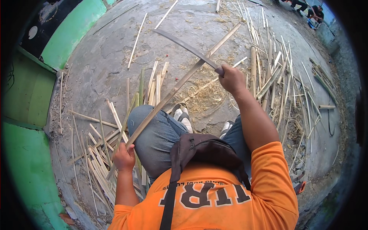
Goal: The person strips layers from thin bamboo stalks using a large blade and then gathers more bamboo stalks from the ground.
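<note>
My left hand (124, 157) is closed round the lower end of a long bamboo strip (168, 97), which slants up and away to the right across my left thigh. In my right hand (232, 79) is the handle of a machete (184, 46). Its long, slightly curved blade points to the far left. The blade crosses the strip at its upper part; whether it touches or only passes above I cannot tell. Pale shavings (207, 94) lie on the ground below, in front of my feet.
Split bamboo strips (101, 168) are heaped at my left. More poles and strips (268, 73) lie scattered at the right. A green wall (27, 165) runs along the left side. A person (316, 14) sits at the far right. A dark bag (207, 147) rests on my lap.
</note>
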Action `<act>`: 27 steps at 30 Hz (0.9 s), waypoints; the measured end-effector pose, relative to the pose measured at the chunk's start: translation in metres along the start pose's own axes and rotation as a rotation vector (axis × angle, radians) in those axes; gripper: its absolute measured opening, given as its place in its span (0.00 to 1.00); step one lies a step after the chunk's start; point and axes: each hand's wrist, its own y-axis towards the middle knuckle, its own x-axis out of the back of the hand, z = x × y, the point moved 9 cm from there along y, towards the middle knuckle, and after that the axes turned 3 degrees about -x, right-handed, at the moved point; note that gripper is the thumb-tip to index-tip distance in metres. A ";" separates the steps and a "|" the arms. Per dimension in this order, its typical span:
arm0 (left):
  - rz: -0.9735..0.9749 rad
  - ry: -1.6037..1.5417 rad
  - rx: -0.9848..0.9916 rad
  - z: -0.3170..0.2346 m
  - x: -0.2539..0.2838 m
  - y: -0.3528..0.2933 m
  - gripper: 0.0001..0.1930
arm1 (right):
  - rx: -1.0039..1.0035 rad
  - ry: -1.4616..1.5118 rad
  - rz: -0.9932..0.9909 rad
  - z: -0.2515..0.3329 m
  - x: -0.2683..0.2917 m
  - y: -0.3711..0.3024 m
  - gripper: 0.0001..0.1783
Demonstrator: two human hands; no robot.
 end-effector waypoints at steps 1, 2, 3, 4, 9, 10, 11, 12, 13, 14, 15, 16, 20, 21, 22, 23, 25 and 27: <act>-0.007 0.000 0.003 -0.001 0.008 0.000 0.32 | 0.051 0.049 0.017 0.015 0.002 -0.005 0.09; -0.014 -0.002 0.004 -0.003 0.011 0.000 0.32 | 0.100 0.096 0.033 0.027 0.003 -0.010 0.08; -0.008 -0.002 0.002 -0.003 0.011 0.000 0.32 | 0.184 0.117 0.021 0.042 0.002 -0.016 0.07; 0.005 -0.008 -0.003 -0.001 0.009 0.003 0.32 | 0.181 0.116 0.020 0.042 0.001 -0.018 0.07; 0.031 -0.056 -0.009 0.006 -0.004 0.003 0.32 | 0.460 0.038 -0.108 0.073 0.025 -0.022 0.11; 0.012 -0.073 -0.021 0.005 -0.005 0.003 0.32 | 0.436 0.029 -0.092 0.070 0.025 -0.017 0.11; -0.007 -0.095 -0.036 0.004 -0.007 0.002 0.32 | 0.401 0.073 -0.110 0.057 0.027 -0.010 0.12; -0.004 -0.096 -0.036 0.004 -0.010 0.000 0.32 | 0.318 0.035 -0.137 0.040 0.029 -0.003 0.09; 0.005 -0.111 -0.008 0.008 -0.014 -0.002 0.32 | 0.198 0.077 -0.097 0.022 0.029 0.006 0.09; 0.012 -0.130 0.018 0.009 -0.017 -0.002 0.33 | 0.077 0.115 -0.059 0.004 0.031 0.013 0.09; 0.011 -0.133 0.018 0.008 -0.017 -0.002 0.33 | 0.077 0.113 -0.060 -0.006 0.028 0.015 0.09; 0.000 -0.125 0.010 0.005 -0.014 0.000 0.33 | 0.054 0.093 -0.115 -0.014 0.030 0.014 0.09; -0.021 -0.096 -0.012 0.000 -0.006 0.001 0.32 | 0.017 0.169 -0.105 -0.010 0.031 0.006 0.08; -0.020 -0.096 -0.013 -0.001 -0.003 0.002 0.32 | 0.059 0.187 -0.087 0.002 0.030 0.004 0.06; -0.011 -0.100 -0.003 -0.002 0.000 0.001 0.32 | 0.057 0.188 -0.084 0.014 0.031 -0.001 0.06; -0.001 -0.106 0.004 -0.003 0.000 0.002 0.32 | 0.145 0.184 -0.041 0.034 0.030 -0.007 0.05; 0.009 -0.123 0.000 -0.002 -0.002 0.001 0.32 | 0.374 0.077 -0.049 0.063 0.024 -0.020 0.08; 0.015 -0.138 -0.001 -0.002 -0.004 0.003 0.31 | 0.461 0.040 -0.080 0.062 0.023 -0.020 0.09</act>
